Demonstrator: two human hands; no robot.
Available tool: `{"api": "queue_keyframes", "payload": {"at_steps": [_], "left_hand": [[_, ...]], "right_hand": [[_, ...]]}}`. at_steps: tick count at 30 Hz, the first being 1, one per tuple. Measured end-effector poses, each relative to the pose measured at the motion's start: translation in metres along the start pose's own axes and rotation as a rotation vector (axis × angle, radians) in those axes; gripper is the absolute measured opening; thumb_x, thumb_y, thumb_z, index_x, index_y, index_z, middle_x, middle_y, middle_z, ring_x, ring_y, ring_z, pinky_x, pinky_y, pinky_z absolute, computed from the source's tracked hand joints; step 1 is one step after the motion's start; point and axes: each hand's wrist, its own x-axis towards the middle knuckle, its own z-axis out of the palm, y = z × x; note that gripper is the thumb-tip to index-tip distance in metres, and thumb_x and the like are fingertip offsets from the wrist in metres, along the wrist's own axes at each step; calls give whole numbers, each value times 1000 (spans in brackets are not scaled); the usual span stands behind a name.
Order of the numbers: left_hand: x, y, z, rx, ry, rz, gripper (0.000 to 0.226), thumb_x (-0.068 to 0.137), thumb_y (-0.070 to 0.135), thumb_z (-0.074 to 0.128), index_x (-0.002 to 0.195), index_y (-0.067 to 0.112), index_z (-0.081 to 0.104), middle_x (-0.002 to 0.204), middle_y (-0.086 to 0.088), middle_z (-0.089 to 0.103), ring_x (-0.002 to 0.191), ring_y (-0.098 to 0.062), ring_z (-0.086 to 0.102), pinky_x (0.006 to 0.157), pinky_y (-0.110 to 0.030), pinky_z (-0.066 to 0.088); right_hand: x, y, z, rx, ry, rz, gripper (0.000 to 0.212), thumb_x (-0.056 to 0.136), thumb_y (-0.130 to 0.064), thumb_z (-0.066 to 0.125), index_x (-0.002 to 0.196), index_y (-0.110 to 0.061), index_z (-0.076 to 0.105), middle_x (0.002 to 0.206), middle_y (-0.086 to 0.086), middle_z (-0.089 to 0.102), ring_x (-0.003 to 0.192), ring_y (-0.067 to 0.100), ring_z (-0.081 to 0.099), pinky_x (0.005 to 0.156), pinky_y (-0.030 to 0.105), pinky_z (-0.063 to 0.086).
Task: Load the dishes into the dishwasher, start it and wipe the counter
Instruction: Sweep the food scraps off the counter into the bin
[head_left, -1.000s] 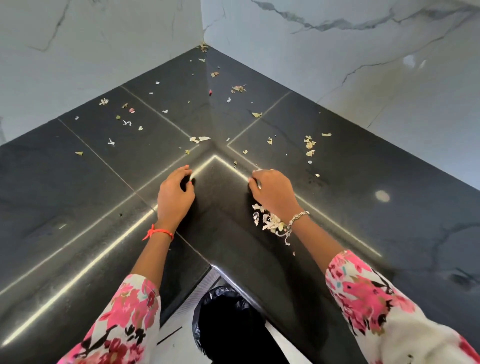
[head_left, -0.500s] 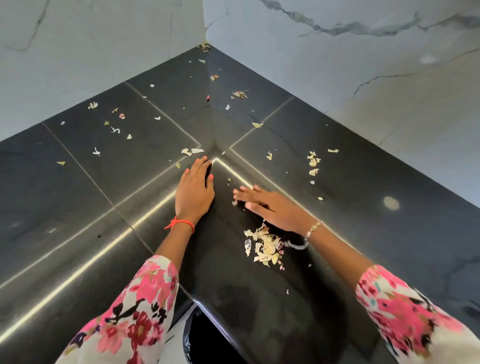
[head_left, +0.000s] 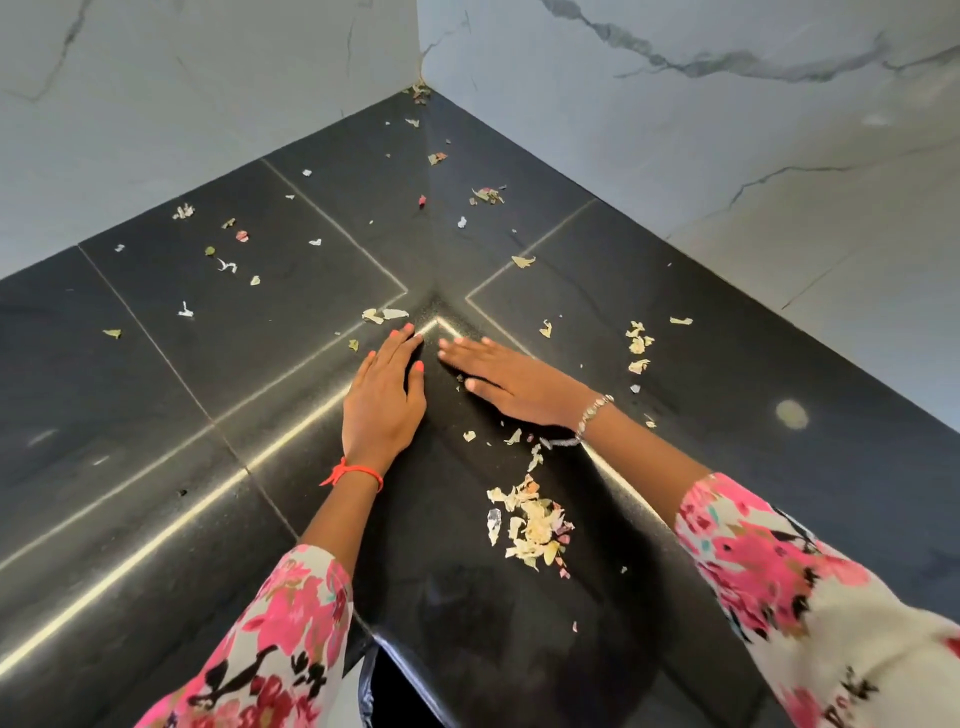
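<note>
Both the left hand (head_left: 384, 400) and right hand (head_left: 514, 384) lie flat and empty on the black stone counter (head_left: 156, 389) — a hasty sweep could fling the pale scrap heap (head_left: 530, 525) near its front edge past the black bin (head_left: 405, 696).

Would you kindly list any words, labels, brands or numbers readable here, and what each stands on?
None can be read.
The counter, the marble walls and the scraps bear no writing.
Dark marks on the right sleeve seem part of its flower print, too blurred to read as letters.
</note>
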Motion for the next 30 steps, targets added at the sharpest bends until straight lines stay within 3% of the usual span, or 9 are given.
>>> {"api": "queue_keyframes", "payload": {"at_steps": [4,7,11,14,17,20,24,27,30], "left_hand": [[0,2,-1,-5,-3,-2,40,98,23,36,138,20,42,149,8,33,140,-7,26,115,-25,13],[-1,3,-1,2,-2,-6,40,98,23,37,137,20,42,149,9,33,139,-7,27,115,-24,12],[0,4,-2,5,-3,-12,40,97,21,38,137,20,43,149,9,34,139,-9,28,116,-26,14],[-1,5,-3,17,-6,-7,40,97,21,38,137,20,43,149,8,34,138,-10,30,116,-28,16],[0,6,-3,33,-20,2,40,97,22,39,137,18,42,149,6,34,139,-12,29,117,-30,16],[1,4,0,113,-51,42,43,98,27,38,139,17,38,151,3,31,140,-13,25,117,-32,15],[1,0,2,200,-86,65,47,99,30,34,144,17,30,153,2,25,142,-14,20,118,-34,14],[1,1,2,225,-101,61,54,95,38,22,146,20,26,154,4,22,143,-13,17,118,-33,12],[1,2,3,234,-110,59,57,92,40,19,146,21,24,155,5,20,143,-11,15,118,-32,11]], "right_hand": [[-41,5,-12,391,134,70,36,100,-21,37,130,-13,54,141,-4,45,133,7,38,114,25,24],[-47,32,-21,259,438,288,39,102,-21,33,138,-12,42,148,-3,34,137,6,27,117,30,19],[-35,48,-11,-116,261,505,58,101,-41,21,149,-9,10,157,6,3,146,16,0,119,32,-1],[-43,26,3,-248,203,461,70,94,-55,7,148,-11,1,156,5,-5,144,15,-7,117,30,-6],[-67,-7,13,-149,144,245,74,88,-61,-1,148,-18,0,155,-2,-5,143,10,-8,117,26,-9],[-89,-13,4,53,216,178,63,95,-53,15,149,-22,16,155,-10,8,143,1,1,117,22,-6],[-107,51,-34,-26,496,548,60,98,-48,26,148,-15,19,157,-2,6,144,10,0,119,32,-1],[-121,101,-53,-29,372,767,67,97,-50,27,149,-11,11,158,4,2,145,15,-1,117,32,-2],[-117,97,-41,-49,346,761,69,97,-51,25,149,-8,13,157,8,7,145,18,4,117,35,1]]}}
